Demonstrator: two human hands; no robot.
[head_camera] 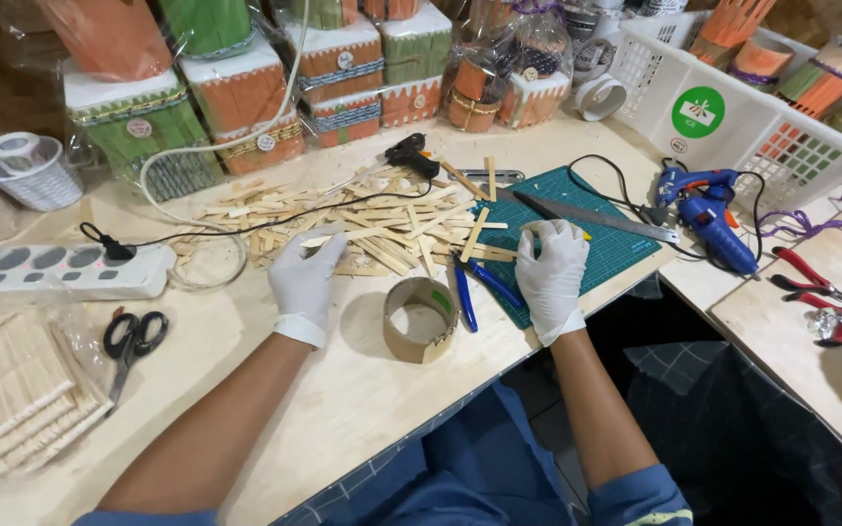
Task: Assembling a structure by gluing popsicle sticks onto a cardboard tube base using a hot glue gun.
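Observation:
Both my hands wear white gloves. My left hand rests fingers-down on the near edge of a heap of cut wooden craft sticks; whether it grips one I cannot tell. My right hand is closed on a small yellow-tipped tool over the green cutting mat. Between the hands stands a short cardboard ring. Blue-handled pliers lie beside the ring. A metal ruler lies across the mat.
A blue glue gun lies right of the mat, a black one behind the sticks. Scissors and a power strip sit at left. Decorated stick boxes line the back; a white basket stands far right. Red pliers.

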